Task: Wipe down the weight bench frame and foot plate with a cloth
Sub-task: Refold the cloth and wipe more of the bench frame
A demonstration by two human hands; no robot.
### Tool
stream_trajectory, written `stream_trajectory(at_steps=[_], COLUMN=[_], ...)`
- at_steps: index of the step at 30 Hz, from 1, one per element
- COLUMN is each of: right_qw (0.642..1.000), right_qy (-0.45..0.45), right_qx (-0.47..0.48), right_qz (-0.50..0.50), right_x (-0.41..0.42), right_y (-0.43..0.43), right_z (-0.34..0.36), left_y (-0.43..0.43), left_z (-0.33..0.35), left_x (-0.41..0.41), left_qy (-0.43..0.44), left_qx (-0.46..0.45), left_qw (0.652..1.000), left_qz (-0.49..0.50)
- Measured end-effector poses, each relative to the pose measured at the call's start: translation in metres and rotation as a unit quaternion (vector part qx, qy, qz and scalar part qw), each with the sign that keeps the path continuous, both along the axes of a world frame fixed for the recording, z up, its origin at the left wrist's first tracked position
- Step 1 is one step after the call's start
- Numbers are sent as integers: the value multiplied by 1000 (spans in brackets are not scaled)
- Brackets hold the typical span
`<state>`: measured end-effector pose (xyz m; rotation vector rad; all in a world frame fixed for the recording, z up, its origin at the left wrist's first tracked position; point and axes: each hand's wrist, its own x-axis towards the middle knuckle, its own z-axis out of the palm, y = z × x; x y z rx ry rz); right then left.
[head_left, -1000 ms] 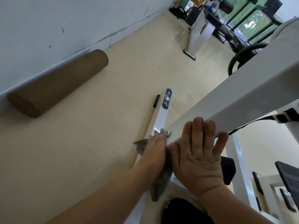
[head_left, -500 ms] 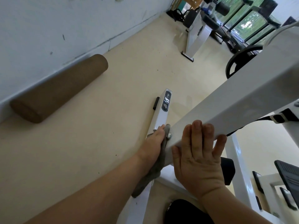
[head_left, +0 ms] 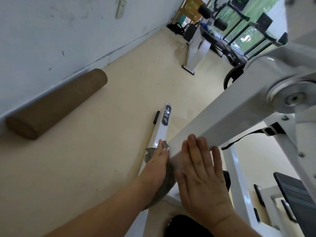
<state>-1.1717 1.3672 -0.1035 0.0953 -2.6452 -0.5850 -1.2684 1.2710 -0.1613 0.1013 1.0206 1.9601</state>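
A white sloping frame beam point(head_left: 227, 115) runs from the upper right down to the centre, where it meets a white floor rail point(head_left: 163, 124) with a black label. My left hand point(head_left: 156, 164) presses a grey cloth point(head_left: 165, 187) against the beam's lower left side near the joint; a corner of the cloth sticks out to the left. Whether its fingers curl around the cloth is hidden. My right hand point(head_left: 200, 178) lies flat on the beam's top face with straight fingers. A black ribbed foot plate point(head_left: 297, 194) shows at the lower right.
A brown foam roller point(head_left: 56, 104) lies on the floor along the pale wall at left. More white and black gym machines point(head_left: 196, 47) stand at the far end by the windows. A round steel pivot point(head_left: 294, 98) sits on the frame at upper right.
My left hand and the cloth have slid forward along the beam toward the joint with the floor rail. My right hand stays flat on the beam. The camera has tilted up.
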Motion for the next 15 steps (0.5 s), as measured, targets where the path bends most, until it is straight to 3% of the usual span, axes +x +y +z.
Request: stream_trajectory(at_steps=[3,6,8,10,13,15], right_qw=[998,996,996,997,997,997], right_qy=[-6,69,86,65,42,47], right_qx=[-69,-56,-18,27,61,46], right_qz=[9,-16,-24,-24,-31,-33], right_x=[13,6,-1,-4,-3,-4], right_y=[-9,-6,-1,4,13,15], right_z=[41,89,113,119,109,107], left_y=[-2,2,2,-1,-5,-1], left_z=[29,90,121,127,112,112], left_x=[9,14,12,7,7,7], left_qy=[85,202,189,128,129,140], left_qx=[-82,-32,42,59,-49,-66], left_qw=[992,977,980,990,990,988], left_qz=[35,66,38,31,23,6])
